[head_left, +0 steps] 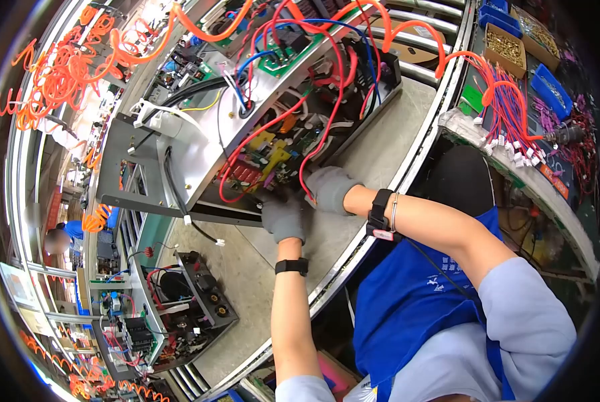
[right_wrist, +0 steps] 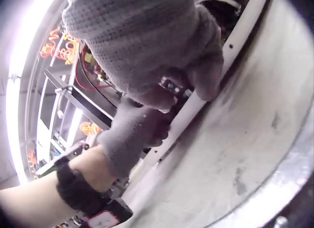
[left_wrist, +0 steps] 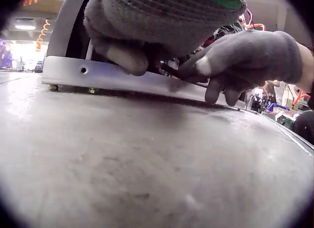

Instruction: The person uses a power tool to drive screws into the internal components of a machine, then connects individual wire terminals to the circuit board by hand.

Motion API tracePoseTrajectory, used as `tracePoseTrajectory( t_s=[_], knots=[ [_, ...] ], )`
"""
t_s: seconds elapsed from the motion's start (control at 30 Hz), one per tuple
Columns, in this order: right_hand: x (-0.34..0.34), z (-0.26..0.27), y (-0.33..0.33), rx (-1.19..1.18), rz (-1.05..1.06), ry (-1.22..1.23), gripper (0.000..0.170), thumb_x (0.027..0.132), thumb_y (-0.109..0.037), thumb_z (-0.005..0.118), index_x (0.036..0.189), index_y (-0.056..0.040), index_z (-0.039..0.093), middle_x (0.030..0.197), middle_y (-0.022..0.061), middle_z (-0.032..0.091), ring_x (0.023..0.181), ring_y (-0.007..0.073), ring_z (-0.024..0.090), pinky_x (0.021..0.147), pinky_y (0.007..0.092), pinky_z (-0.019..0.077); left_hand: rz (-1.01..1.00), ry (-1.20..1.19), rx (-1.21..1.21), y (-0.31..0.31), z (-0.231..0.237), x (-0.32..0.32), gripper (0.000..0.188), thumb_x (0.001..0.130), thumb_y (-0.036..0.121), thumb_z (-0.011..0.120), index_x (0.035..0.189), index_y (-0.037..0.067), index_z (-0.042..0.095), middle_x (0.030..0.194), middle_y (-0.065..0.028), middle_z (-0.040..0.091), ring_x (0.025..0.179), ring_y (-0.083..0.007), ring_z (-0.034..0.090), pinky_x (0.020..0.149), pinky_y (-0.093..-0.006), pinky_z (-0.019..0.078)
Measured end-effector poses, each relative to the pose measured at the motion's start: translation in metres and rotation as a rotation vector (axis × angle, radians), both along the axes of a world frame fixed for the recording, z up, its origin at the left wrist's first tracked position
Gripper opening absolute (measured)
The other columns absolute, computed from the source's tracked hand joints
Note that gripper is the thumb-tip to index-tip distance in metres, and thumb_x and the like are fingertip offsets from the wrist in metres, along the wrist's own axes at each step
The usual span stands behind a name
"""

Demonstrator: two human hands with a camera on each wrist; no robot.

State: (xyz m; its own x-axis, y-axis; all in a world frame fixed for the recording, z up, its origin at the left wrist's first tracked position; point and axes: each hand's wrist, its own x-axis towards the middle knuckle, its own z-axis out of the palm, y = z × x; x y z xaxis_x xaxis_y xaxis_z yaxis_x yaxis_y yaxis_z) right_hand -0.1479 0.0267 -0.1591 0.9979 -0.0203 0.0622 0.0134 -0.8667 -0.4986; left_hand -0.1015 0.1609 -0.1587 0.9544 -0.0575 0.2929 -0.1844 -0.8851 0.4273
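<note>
Grey-knit-gloved left hand [head_left: 284,218] and matching right hand [head_left: 331,190] are meeting, in head view, at the near side of an open silver metal chassis [head_left: 196,151] slanting away rightward, over its pale rim [left_wrist: 115,78] in left-wrist view, right-wrist view leaving me unable to tell either grip.
</note>
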Motion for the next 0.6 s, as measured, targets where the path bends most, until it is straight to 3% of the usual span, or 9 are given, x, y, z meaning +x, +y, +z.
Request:
tracePoseTrajectory(
  t_s=[0.03,0.07,0.17,0.27,0.47,0.6],
  knots=[
    [0.006,0.001,0.003,-0.051,0.004,0.104,0.032,0.083,-0.031,0.063,0.098,-0.0033,0.067,0.104,0.0194,0.067,0.098,0.0379,0.065,0.081,0.0475,0.0519,0.012,0.019,0.018,-0.001,0.000,-0.001,0.065,0.085,0.039,0.061,0.131,0.000,0.037,0.096,-0.0292,0.066,0.089,-0.0475,0.063,0.075,-0.0513,0.0503],
    [0.005,-0.002,0.003,0.010,-0.002,0.046,0.036,0.081,-0.035,0.062,0.092,-0.0017,0.067,0.099,0.0203,0.068,0.095,0.0391,0.065,0.081,0.0480,0.0517,0.025,0.042,0.032,0.000,0.000,-0.001,0.064,0.085,0.040,0.061,0.130,0.002,0.037,0.096,-0.0288,0.066,0.089,-0.0472,0.063,0.075,-0.0510,0.0503],
    [0.003,-0.004,-0.006,0.134,0.038,0.092,0.039,0.079,-0.036,0.061,0.093,0.0000,0.066,0.096,0.0225,0.067,0.094,0.0396,0.064,0.082,0.0457,0.0517,0.014,0.094,0.016,0.002,-0.002,0.001,0.064,0.083,0.043,0.063,0.126,0.003,0.038,0.096,-0.0272,0.067,0.089,-0.0466,0.064,0.075,-0.0502,0.0507],
    [0.001,-0.022,-0.004,0.267,0.003,-0.026,0.043,0.075,-0.037,0.061,0.096,0.0003,0.065,0.096,0.0241,0.066,0.094,0.0403,0.063,0.083,0.0442,0.0512,-0.072,-0.004,-0.028,0.005,-0.003,-0.003,0.060,0.086,0.046,0.060,0.125,0.006,0.038,0.089,-0.0231,0.069,0.083,-0.0439,0.066,0.071,-0.0507,0.0518],
    [0.005,-0.020,-0.011,0.413,0.123,-0.071,0.047,0.071,-0.035,0.064,0.104,-0.0004,0.064,0.093,0.0235,0.067,0.090,0.0384,0.065,0.079,0.0457,0.0506,-0.029,0.086,-0.018,0.001,0.001,0.003,0.067,0.081,0.045,0.067,0.126,0.005,0.036,0.095,-0.0241,0.068,0.089,-0.0448,0.065,0.075,-0.0484,0.0518],
    [-0.003,0.003,-0.008,0.518,0.105,0.190,0.055,0.072,-0.036,0.063,0.113,0.0007,0.061,0.096,0.0245,0.066,0.094,0.0365,0.065,0.081,0.0449,0.0504,-0.024,0.090,0.017,0.002,-0.009,0.004,0.072,0.087,0.042,0.061,0.139,0.002,0.031,0.100,-0.0209,0.070,0.086,-0.0410,0.067,0.073,-0.0483,0.0526]
  ],
)
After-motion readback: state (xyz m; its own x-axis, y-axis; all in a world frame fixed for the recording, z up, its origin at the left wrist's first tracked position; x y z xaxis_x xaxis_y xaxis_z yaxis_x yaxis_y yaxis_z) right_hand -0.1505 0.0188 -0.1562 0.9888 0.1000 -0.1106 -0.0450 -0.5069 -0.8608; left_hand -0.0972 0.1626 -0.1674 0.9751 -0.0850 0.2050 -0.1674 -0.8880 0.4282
